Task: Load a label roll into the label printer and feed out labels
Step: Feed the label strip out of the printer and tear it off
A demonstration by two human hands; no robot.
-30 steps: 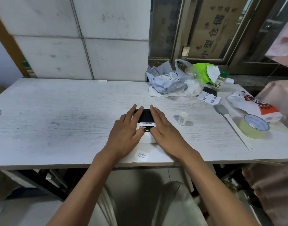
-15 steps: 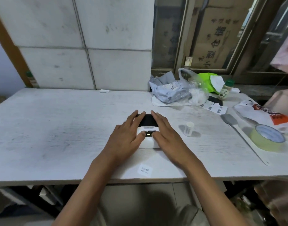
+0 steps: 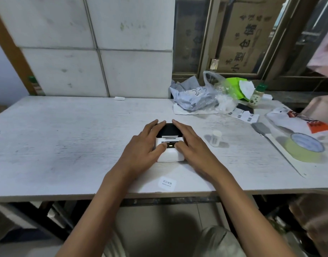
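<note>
A small white label printer [image 3: 169, 153] with a black lid sits mid-table. My left hand [image 3: 141, 151] lies against its left side and my right hand [image 3: 193, 148] against its right side, fingers flat along the body. Both thumbs rest on the top front, either side of a small lit button. A thin white edge of label shows at the slot below the black lid. A printed white label [image 3: 167, 183] lies flat near the table's front edge. A small white roll core [image 3: 216, 138] stands to the right of the printer.
A white wooden table [image 3: 66, 138] carries a roll of yellowish tape [image 3: 304, 148], a grey-headed tool [image 3: 259, 127] on a long white strip, crumpled bags [image 3: 194, 98], a green-capped bottle [image 3: 256, 96] and a printed packet [image 3: 300, 121] at right. Wall tiles stand behind.
Both hands stay on the printer. The view has tilted so that the table sits lower in the frame. A thin white label edge now shows at the slot.
</note>
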